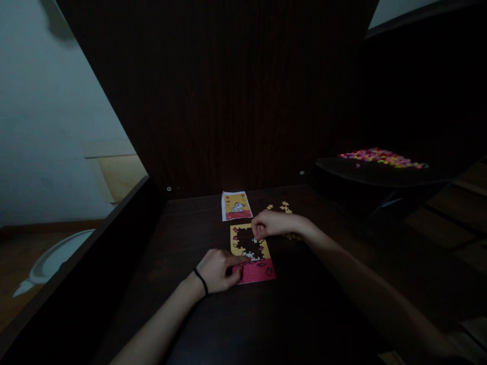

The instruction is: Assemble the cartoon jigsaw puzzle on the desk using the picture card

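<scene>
A small yellow and red jigsaw puzzle [262,268] lies on the dark table [304,314], with a dark gap in its middle. My left hand [218,269] rests on the puzzle's left lower edge, fingers curled and pressing it down. My right hand [272,224] hovers over the puzzle's upper right corner with fingers pinched, apparently on a small piece I cannot make out. A reference picture card [236,205] with the same cat image lies just beyond the puzzle. Several loose yellow pieces [283,207] are scattered behind my right hand.
A dark wooden panel [228,91] rises behind the table. A dark tray or stand [380,175] at the right carries colourful bits [382,157]. At the left lie a pale wall, a wooden floor and a white round object [53,261].
</scene>
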